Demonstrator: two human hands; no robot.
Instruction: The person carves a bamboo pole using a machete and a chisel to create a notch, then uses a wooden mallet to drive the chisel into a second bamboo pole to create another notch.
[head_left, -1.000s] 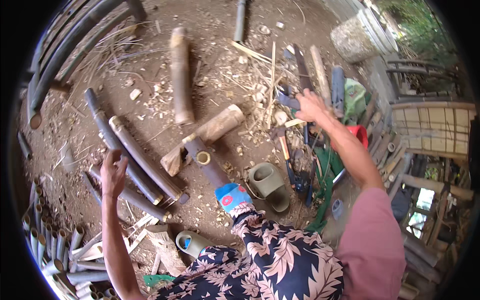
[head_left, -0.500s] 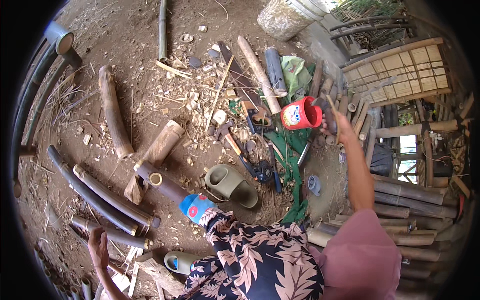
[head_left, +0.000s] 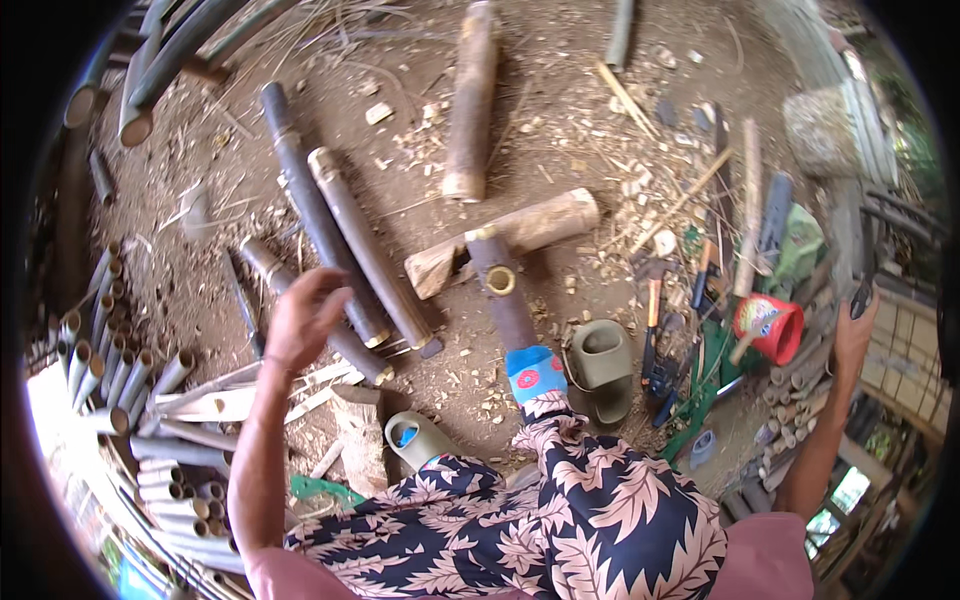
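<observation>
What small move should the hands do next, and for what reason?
Probably bring the right hand, with its dark object, toward the holed bamboo tube: its end overlies the log, the blue-socked foot seemingly braces it, and that hand is far aside.

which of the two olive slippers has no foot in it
The right-hand olive slipper, beside the blue-socked foot. No foot shows in it, while blue shows inside the other slipper, to its lower left.

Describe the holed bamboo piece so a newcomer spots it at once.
From the floral trousers, look up to the blue sock. Beyond it, a dark bamboo piece reaches a pale log; its round, yellowish hole sets it apart from the bamboo lengths at left.
</observation>
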